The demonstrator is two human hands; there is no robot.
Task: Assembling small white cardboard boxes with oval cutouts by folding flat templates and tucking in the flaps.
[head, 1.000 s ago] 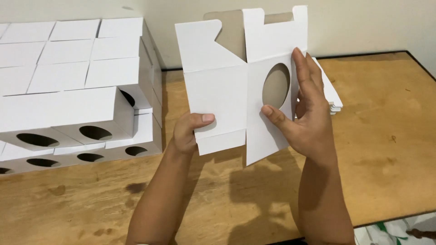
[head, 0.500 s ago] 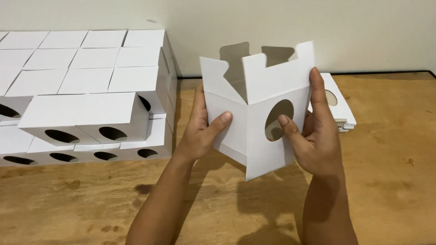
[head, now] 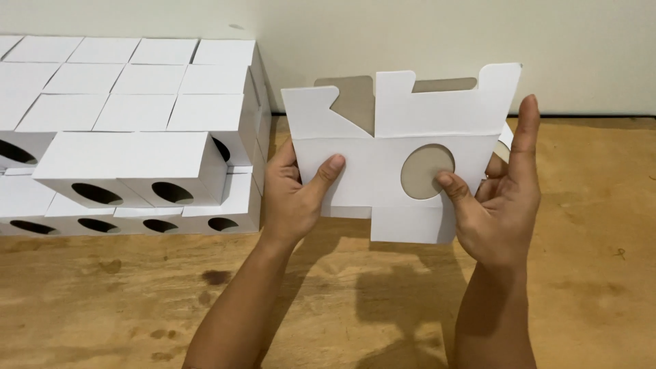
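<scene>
I hold a white cardboard box blank point(head: 383, 147) upright above the wooden table point(head: 588, 273). It has a round window hole and notched top flaps, and its brown inner side shows through the hole. My left hand point(head: 294, 195) grips its left edge, thumb on the front panel. On the right edge is my right hand point(head: 499, 198), thumb just below the hole and fingers stretched up along the side. The blank looks partly opened, its two front panels nearly flat towards me.
A large stack of assembled white boxes point(head: 130, 130) with oval holes fills the left side against the wall. A small pile of flat blanks point(head: 504, 140) lies behind the held one, mostly hidden.
The blank went from a folded, angled shape to a wider, flatter spread. My left hand moved from its lower edge to its left edge. The view shifted left.
</scene>
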